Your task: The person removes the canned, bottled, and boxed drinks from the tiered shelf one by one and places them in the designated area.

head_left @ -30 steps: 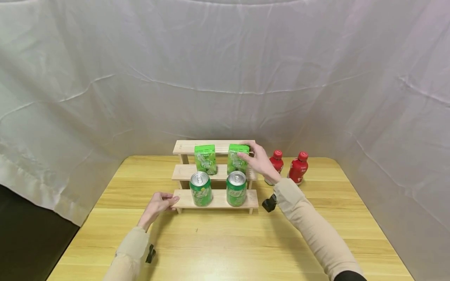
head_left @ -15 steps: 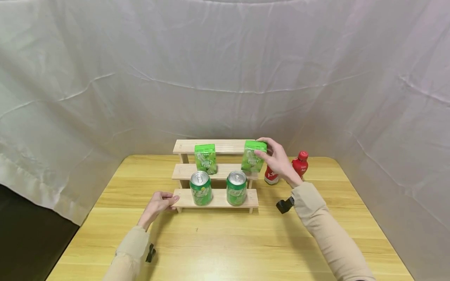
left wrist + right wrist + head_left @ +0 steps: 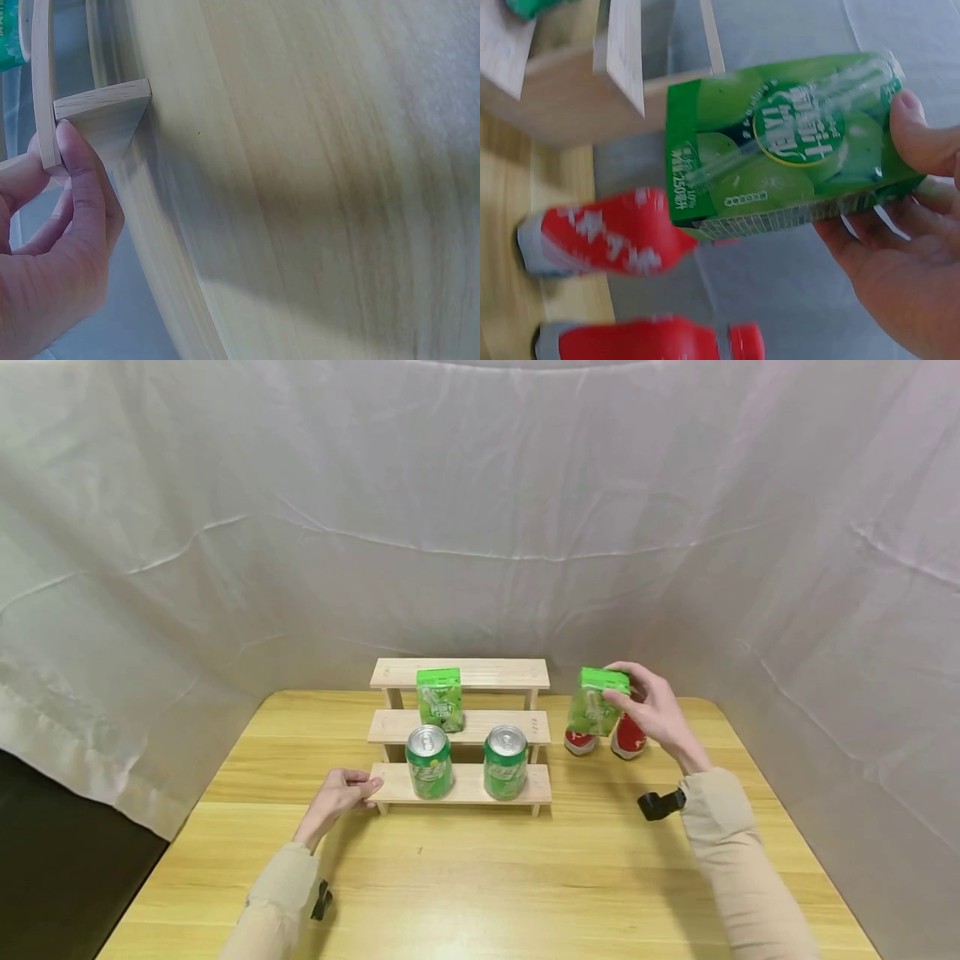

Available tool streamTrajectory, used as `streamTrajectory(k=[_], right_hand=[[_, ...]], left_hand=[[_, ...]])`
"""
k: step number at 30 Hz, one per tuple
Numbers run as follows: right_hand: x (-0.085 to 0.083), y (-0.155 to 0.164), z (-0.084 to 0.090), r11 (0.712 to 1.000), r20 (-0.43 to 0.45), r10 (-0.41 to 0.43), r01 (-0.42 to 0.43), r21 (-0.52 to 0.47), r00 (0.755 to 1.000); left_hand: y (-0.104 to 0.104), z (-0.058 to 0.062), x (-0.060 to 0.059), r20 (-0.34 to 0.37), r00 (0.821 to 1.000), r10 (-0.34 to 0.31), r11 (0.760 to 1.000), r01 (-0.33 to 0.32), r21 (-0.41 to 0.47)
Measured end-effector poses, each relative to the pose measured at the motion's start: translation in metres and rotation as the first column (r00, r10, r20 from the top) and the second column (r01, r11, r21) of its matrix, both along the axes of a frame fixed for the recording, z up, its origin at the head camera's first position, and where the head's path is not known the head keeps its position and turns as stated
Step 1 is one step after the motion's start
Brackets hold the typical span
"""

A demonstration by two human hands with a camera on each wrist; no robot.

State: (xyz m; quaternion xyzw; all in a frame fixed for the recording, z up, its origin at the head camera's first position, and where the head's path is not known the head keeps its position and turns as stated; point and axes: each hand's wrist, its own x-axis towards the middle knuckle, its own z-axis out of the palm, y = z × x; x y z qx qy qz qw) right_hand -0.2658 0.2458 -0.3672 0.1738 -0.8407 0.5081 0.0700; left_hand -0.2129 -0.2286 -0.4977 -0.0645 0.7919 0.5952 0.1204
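Note:
My right hand (image 3: pixel 652 706) holds a green juice box (image 3: pixel 597 703) by its upper end, thumb on the front and fingers behind. In the head view the box hangs in front of two red bottles, hiding their tops. The right wrist view shows its printed front and the straw (image 3: pixel 795 120) along it. My left hand (image 3: pixel 341 795) pinches the left end of the lowest step of a wooden three-step shelf (image 3: pixel 459 672), thumb above and fingers below. A second juice box (image 3: pixel 440 700) stands on the middle step. Two green cans (image 3: pixel 429 764) stand on the lowest step.
Two red bottles (image 3: pixel 615 234) stand on the wooden table (image 3: pixel 480 877) right of the shelf, below the held box. Grey cloth (image 3: pixel 480 527) hangs behind the table and along its sides.
My right hand has lifted the juice box off the right side of the middle step and carried it right, over to the bottles. The left hand stays on the shelf.

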Motion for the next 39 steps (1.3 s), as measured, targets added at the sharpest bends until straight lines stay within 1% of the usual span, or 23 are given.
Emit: streamTrajectory(k=[6,10,14,17,21,27,29,39], right_hand=[[0.002,0.032,-0.009,1.0,-0.025,0.022,-0.022,-0.005,0.999],[0.003,0.052,-0.017,1.0,-0.023,0.016,-0.016,0.013,1.0],[0.003,0.067,-0.023,0.998,0.016,0.001,-0.002,0.061,1.0],[0.005,0.076,-0.029,0.995,0.061,-0.021,0.014,0.103,0.998],[0.005,0.086,-0.039,0.99,0.088,-0.045,0.033,0.137,0.995],[0.0,0.094,-0.062,0.997,0.058,-0.007,0.002,0.08,0.998],[-0.001,0.096,-0.068,0.998,0.062,0.0,-0.004,0.065,0.998],[-0.004,0.104,-0.093,0.997,0.109,-0.021,0.012,0.079,0.994]], left_hand=[[0.0,0.0,0.0,-0.006,1.0,0.0,1.0,0.001,0.011],[0.0,-0.001,0.0,-0.007,1.0,0.0,1.0,0.0,0.013],[-0.001,-0.001,0.0,-0.007,1.0,-0.003,1.0,0.003,0.01],[-0.001,-0.001,0.0,-0.009,1.0,-0.006,1.0,0.006,0.011],[-0.001,-0.001,0.0,-0.01,1.0,-0.006,1.0,0.006,0.019],[-0.001,-0.003,0.001,-0.011,1.0,0.0,0.999,0.0,0.033],[-0.002,-0.003,0.001,-0.013,1.0,-0.002,1.0,0.002,0.026],[-0.002,-0.001,0.002,-0.011,1.0,-0.011,1.0,0.011,0.019]])
